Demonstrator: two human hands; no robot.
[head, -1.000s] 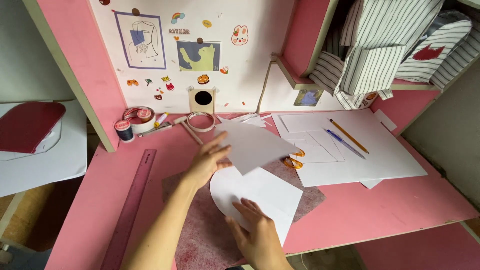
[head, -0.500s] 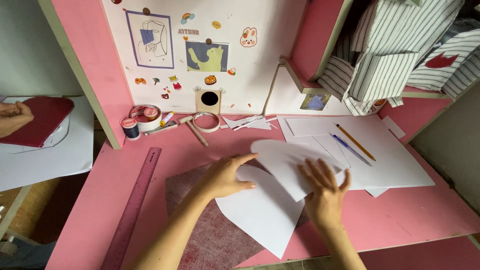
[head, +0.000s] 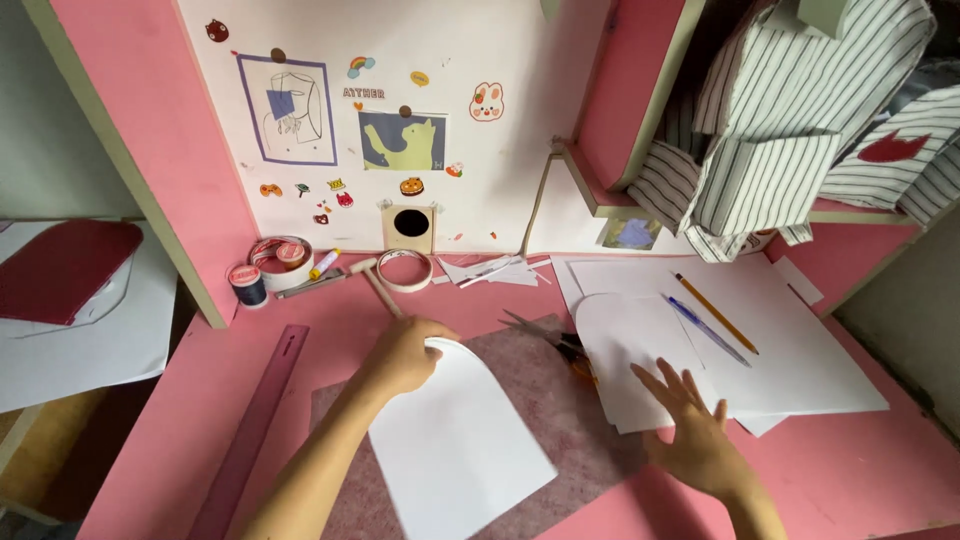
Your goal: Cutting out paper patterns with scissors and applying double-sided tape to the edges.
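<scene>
Centre frame: our left hand (head: 402, 355) pinches the arched white card (head: 455, 440) over mottled pink felt (head: 560, 420). Right hand (head: 693, 432), fingers spread, flattens a second card (head: 628, 355). We judge: aligning template; needs steady hold.

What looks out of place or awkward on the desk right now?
The scissors lie partly buried: their orange handles sit under the edge of the white paper that the right hand presses. Nothing looks spilled or torn.

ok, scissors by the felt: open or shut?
Open. The scissors lie flat on the felt, blades spread in a V; orange handles partly under white paper.
</scene>
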